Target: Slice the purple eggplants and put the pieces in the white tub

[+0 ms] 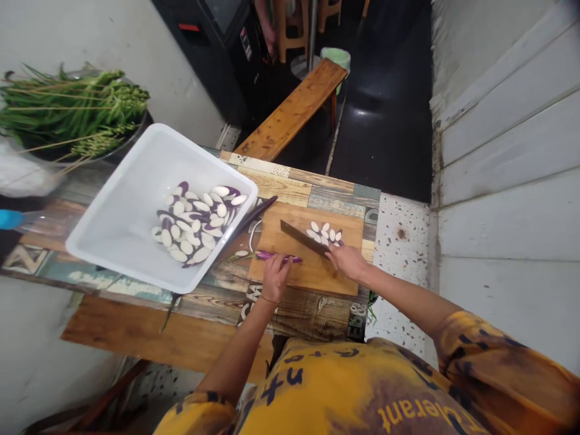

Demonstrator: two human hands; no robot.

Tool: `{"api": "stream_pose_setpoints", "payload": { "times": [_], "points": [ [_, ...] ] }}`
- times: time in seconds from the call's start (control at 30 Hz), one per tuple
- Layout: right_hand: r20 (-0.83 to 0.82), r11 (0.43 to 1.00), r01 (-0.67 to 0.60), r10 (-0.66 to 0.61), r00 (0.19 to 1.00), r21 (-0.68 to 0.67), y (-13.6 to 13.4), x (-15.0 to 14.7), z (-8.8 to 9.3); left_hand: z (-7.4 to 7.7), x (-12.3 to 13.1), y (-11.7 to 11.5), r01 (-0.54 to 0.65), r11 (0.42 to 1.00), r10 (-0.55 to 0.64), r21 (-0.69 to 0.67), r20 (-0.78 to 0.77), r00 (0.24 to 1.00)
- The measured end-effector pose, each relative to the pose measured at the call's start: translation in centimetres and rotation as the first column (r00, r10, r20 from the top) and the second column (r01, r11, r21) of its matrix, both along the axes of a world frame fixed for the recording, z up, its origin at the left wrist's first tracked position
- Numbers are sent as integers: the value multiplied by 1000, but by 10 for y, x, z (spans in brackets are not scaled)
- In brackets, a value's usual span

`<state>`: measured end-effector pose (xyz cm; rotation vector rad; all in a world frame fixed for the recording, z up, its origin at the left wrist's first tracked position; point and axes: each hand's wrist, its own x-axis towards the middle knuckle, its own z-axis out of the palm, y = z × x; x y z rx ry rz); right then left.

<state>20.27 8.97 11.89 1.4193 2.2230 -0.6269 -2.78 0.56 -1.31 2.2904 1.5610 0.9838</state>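
My left hand (276, 278) is closed on a slim purple eggplant (263, 255) that lies on the wooden cutting board (312, 279). In my right hand (348, 261) is the handle of a dark cleaver (302, 237), its blade angled across the board toward the upper left. Just beyond the blade sits a small heap of oval eggplant slices (325, 232), white with purple skin edges. Left of the board stands a white plastic basin (120, 181), with many more slices gathered toward its right side. A whole dark eggplant (265, 206) rests between basin and board.
A bowl of skewered green vegetables (67, 115) stands at the far left, near a bottle with a blue cap (9, 219). Wooden benches (294, 109) are beyond and below the patterned table (290, 311). A white wall (507, 181) rises on the right. Part of another person shows at the top.
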Motion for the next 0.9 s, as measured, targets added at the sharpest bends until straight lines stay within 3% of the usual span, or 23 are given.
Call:
{"api": "stream_pose_setpoints", "payload": {
  "times": [0.3,0.6,0.77,0.9],
  "points": [
    [10,991,-136,137,991,-13,-24,21,29,-7,34,15,109,992,-114,65,76,991],
    [42,977,-207,210,977,-49,-35,53,36,2,32,12,120,989,-123,89,36,992],
    [94,973,-218,224,970,-70,-27,23,26,0,34,10,68,992,-67,102,-14,998],
    [4,998,-55,55,998,-2,-12,-8,10,1,28,11,110,989,-111,103,3,994]
  ]
}}
